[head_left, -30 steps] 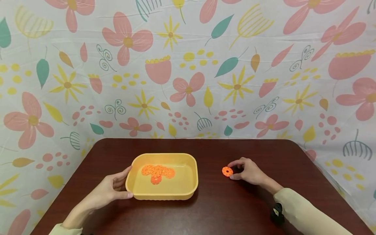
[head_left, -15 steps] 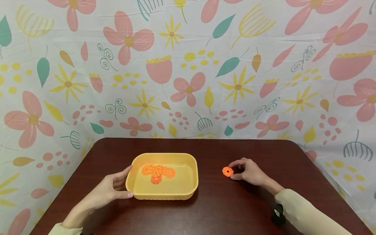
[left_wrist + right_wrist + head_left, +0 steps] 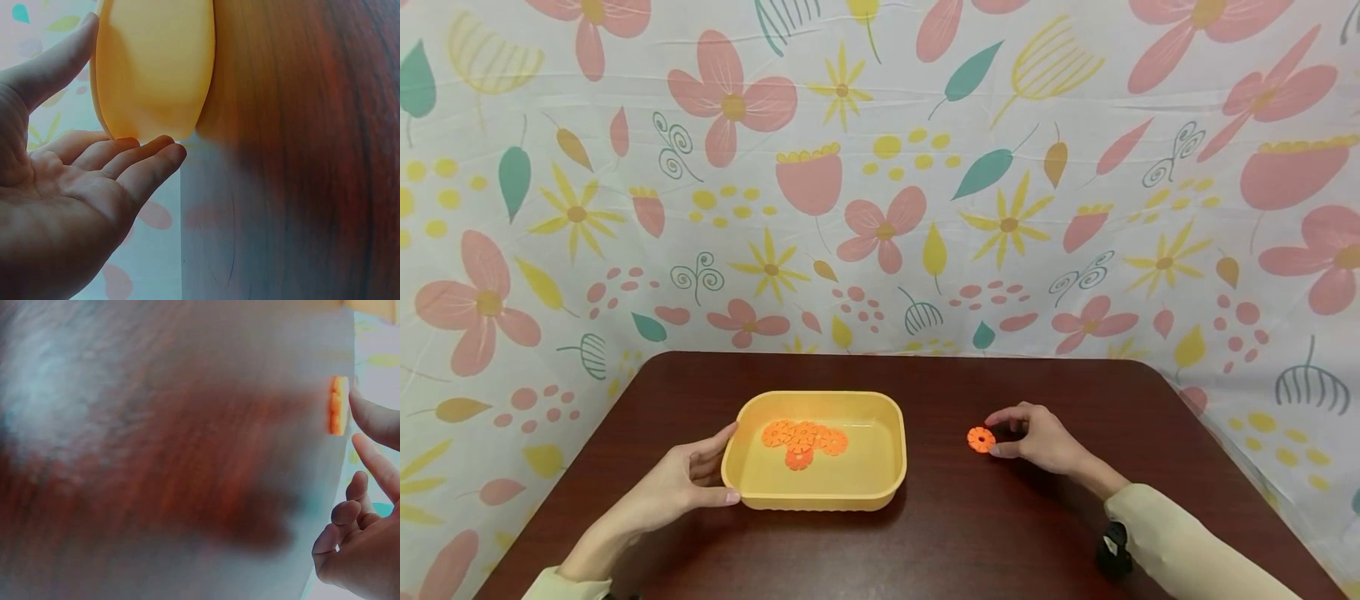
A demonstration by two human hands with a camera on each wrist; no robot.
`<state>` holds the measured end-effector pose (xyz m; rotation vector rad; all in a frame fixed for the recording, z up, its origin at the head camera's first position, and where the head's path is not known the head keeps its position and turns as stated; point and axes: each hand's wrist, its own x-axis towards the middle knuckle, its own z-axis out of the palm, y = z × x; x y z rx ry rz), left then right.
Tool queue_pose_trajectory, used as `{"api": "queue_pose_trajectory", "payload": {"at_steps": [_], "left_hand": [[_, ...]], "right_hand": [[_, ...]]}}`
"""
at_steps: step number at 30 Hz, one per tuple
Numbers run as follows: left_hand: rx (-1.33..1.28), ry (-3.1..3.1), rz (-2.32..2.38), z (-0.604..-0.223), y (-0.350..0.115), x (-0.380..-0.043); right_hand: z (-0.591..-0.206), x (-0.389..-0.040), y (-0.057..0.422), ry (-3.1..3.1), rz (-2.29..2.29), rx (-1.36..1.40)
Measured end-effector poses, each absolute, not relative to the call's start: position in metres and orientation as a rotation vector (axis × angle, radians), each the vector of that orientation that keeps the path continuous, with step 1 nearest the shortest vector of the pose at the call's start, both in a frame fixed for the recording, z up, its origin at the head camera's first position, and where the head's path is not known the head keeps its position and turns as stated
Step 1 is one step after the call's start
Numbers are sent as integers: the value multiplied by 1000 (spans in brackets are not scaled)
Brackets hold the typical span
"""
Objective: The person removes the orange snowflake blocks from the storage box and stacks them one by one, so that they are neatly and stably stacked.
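A yellow plastic basin [image 3: 865, 471] rests on the table with several orange notched discs [image 3: 803, 437] overlapping inside it. My left hand [image 3: 681, 483] holds the basin's left end, thumb at the near corner and fingers at the far side. In the left wrist view, those fingertips [image 3: 172, 150] lie against the basin's end wall. To the right, one orange notched disc [image 3: 981, 440] with a hole in its middle lies on the table. My right hand [image 3: 1037, 437] is just beside it, thumb and index finger spread at its right edge. The right wrist view shows this disc [image 3: 338, 406] edge-on.
The dark brown wooden table [image 3: 940, 542] has a glossy top and rounded far corners. Behind it hangs a floral cloth [image 3: 880, 325]. A black device [image 3: 1112, 548] sits at the right wrist, below a light sleeve [image 3: 1180, 542].
My right thumb and index finger have drawn back slightly to the right from the single disc. The left hand, the basin and the discs in it stay as they were.
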<state>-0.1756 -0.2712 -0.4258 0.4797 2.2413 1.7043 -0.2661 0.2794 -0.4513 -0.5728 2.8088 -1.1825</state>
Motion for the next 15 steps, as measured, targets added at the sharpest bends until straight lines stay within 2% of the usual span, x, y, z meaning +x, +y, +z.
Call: {"api": "queue_pose_trajectory", "payload": {"at_steps": [15], "left_hand": [[533, 2209, 1714, -428, -273, -177]], "right_hand": [[-408, -253, 238, 2779, -1224, -756]]}}
